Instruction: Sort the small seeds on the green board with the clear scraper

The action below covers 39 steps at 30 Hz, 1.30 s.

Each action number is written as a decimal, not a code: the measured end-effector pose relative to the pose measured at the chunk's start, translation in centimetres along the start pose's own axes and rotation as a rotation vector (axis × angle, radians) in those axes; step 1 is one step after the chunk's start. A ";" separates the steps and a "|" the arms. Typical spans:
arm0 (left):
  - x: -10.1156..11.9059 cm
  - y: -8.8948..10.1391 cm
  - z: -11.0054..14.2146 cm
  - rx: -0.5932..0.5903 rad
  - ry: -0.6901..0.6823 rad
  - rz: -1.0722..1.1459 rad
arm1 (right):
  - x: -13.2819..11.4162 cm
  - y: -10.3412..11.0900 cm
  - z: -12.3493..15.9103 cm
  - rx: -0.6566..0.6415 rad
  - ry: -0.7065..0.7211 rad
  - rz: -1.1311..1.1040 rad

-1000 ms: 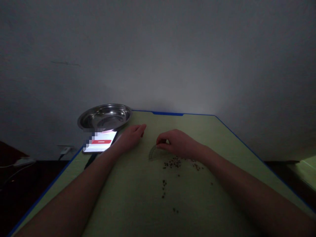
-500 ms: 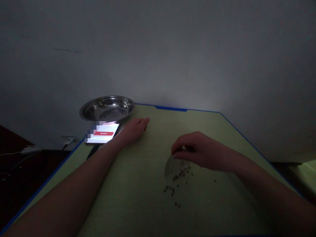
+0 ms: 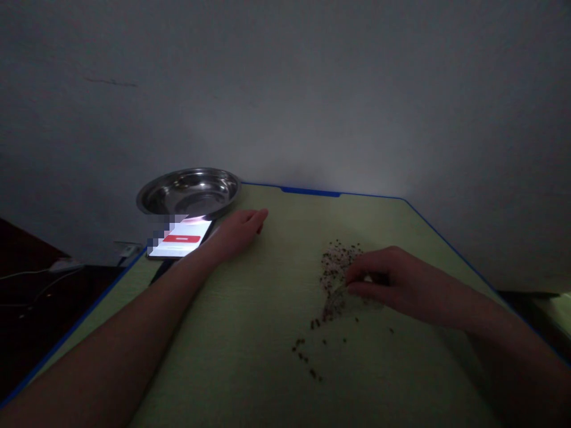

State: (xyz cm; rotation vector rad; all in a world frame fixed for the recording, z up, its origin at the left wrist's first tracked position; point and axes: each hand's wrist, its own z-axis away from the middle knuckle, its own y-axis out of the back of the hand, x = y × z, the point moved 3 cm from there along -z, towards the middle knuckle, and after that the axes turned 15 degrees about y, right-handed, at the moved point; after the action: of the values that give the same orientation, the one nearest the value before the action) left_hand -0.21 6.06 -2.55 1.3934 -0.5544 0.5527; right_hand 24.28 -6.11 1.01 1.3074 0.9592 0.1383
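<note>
My right hand [image 3: 379,276] is closed on the rim of a small clear cup [image 3: 352,303], which is tilted low over the table. Beside and partly under the cup lies a spread of small dark beans or seeds mixed with pale grains [image 3: 336,264]; the dim light hides their exact kind. A few loose dark seeds [image 3: 301,353] trail toward the front of the table. My left hand [image 3: 243,232] rests on the table with its fingers curled in, near the basin and away from the seeds. Nothing shows in its fingers.
A shiny metal basin [image 3: 191,193] stands at the table's back left corner. In front of it lies a phone [image 3: 185,238] with a lit screen, close to my left forearm. The pale green table [image 3: 232,345] has blue edging and meets a grey wall.
My right hand has moved right with the clear cup. A spread of seeds and pale grains now shows on the table where the hand and cup were. My left hand stays put.
</note>
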 end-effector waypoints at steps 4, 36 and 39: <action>-0.1 0.0 -0.1 -0.001 0.026 0.000 | -1.4 -1.1 -0.4 0.005 0.068 -0.002; 0.1 0.1 0.0 0.001 0.023 -0.014 | 1.1 0.2 -0.3 0.190 -0.134 0.165; 0.2 0.1 0.0 -0.012 0.025 -0.015 | 1.5 1.0 0.1 0.238 -0.135 0.139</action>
State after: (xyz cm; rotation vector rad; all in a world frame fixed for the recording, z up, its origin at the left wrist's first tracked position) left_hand -0.15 6.05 -2.37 1.3768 -0.5265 0.5532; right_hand 25.70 -4.98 1.02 1.5825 0.7869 0.0428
